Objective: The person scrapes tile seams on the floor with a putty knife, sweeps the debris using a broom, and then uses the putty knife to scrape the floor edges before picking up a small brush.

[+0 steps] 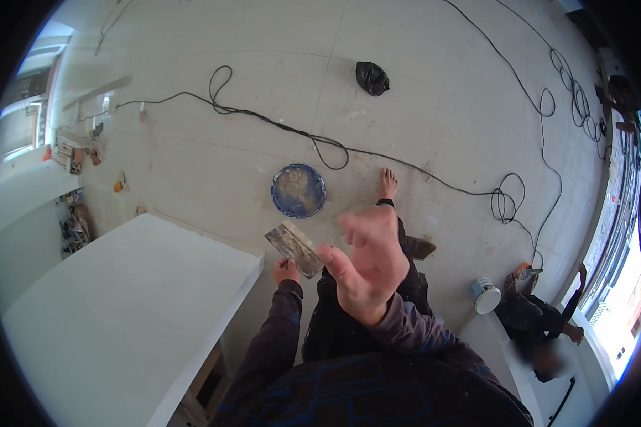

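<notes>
My left hand (286, 270) grips a plastering trowel (297, 249) near the corner of the white surface. The trowel's flat rectangular face is smeared with grey and brown residue, and a pale strip runs along it. Raised close to the camera is my right hand (370, 263), with the thumb apart from the bent, slightly blurred fingers. I see nothing held in it. Beyond the trowel, a round blue bucket (298, 191) with pale, wet-looking material inside stands on the floor.
A white slab-like surface (135, 313) fills the lower left. Black cables (285, 126) snake over the pale floor (420, 92). There is a black plastic bag (372, 78), a broom head (419, 247) and a white bucket (486, 296). Another person (538, 313) is at lower right.
</notes>
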A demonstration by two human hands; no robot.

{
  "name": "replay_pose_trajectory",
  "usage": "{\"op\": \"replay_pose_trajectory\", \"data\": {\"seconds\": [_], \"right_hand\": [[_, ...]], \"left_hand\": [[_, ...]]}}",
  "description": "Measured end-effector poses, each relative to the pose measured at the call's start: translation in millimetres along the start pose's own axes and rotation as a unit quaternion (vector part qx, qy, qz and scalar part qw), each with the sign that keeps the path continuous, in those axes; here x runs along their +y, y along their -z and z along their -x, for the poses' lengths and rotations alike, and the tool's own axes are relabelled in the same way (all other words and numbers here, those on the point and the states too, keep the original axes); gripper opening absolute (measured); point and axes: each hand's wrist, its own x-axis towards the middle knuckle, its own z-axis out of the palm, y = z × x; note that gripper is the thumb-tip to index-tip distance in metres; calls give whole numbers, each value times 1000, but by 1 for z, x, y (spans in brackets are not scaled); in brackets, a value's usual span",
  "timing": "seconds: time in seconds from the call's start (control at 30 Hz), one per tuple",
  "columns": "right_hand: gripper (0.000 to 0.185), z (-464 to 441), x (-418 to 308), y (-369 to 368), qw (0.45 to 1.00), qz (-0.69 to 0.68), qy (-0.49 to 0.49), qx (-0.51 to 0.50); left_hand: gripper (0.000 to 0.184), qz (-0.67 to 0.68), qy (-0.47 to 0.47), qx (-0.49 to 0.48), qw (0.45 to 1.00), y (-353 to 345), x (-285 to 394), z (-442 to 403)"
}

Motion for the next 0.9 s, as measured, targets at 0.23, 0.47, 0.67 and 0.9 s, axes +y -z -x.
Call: {"op": "replay_pose_trajectory", "data": {"seconds": [0.23, 0.47, 0.67, 0.9], "right_hand": [[69, -4, 12, 9, 679, -608, -407, -58], [79, -2, 14, 14, 607, -688, -381, -114], [80, 0, 13, 14, 594, -695, -389, -112], [83, 29, 74, 71, 891, -64, -409, -187]], "left_hand": [[25, -74, -7, -36, 997, 8, -12, -10], [24, 16, -36, -52, 998, 5, -31, -18], [25, -8, -21, -51, 998, 4, 1, 5], [27, -50, -24, -16, 998, -5, -37, -19]]}}
